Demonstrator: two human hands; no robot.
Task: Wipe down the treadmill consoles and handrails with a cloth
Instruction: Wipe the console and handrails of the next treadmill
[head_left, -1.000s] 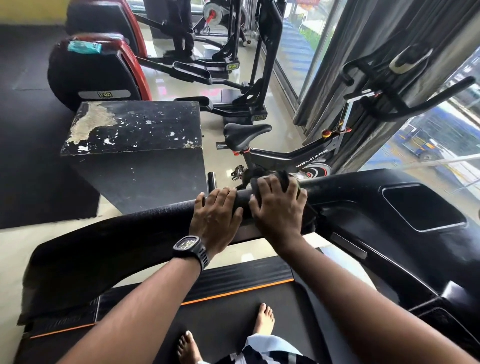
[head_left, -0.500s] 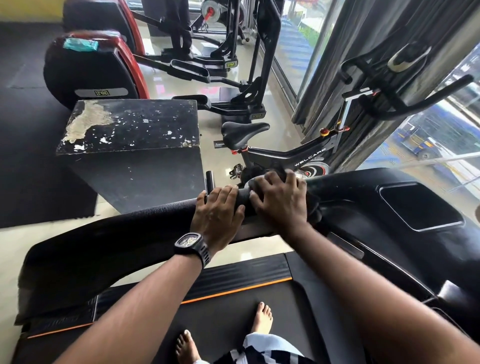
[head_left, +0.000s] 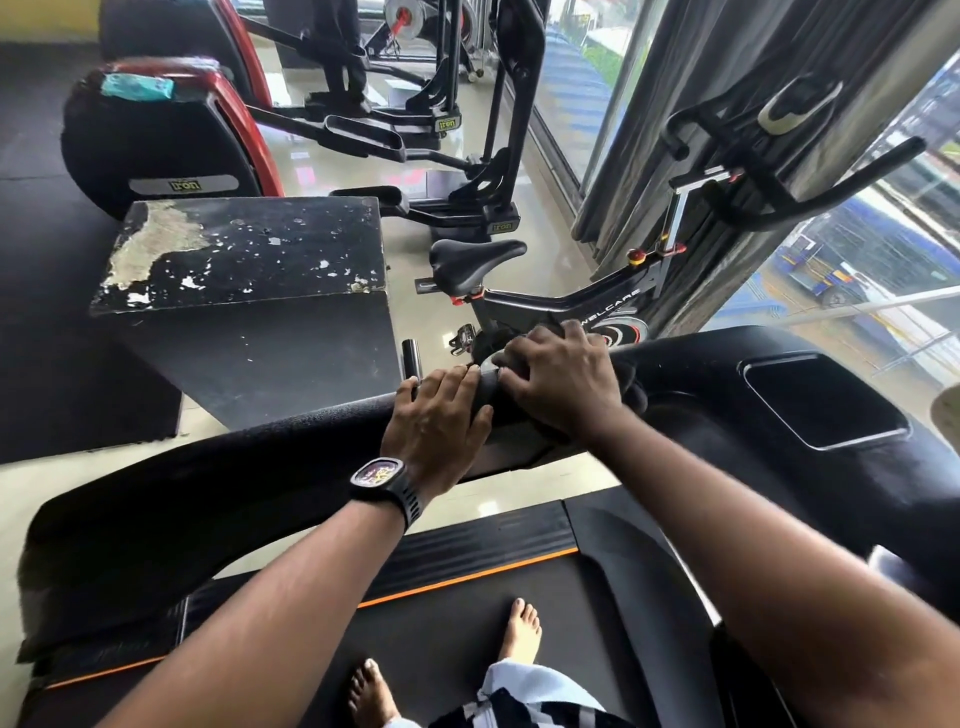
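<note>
The left hand (head_left: 436, 421), a black wristwatch (head_left: 382, 480) on its wrist, curls its fingers over the top of the black padded treadmill handrail (head_left: 234, 467). Just beside it on the handrail, the right hand (head_left: 563, 382) grips a crumpled dark cloth (head_left: 632, 388) and presses it round the bar where the handrail meets the glossy black console (head_left: 727, 374). Beyond the handrail stand a worn black wooden box (head_left: 249, 249) and a black spin bike (head_left: 550, 301). Below the handrail, bare feet (head_left: 522, 629) stand on the belt.
</note>
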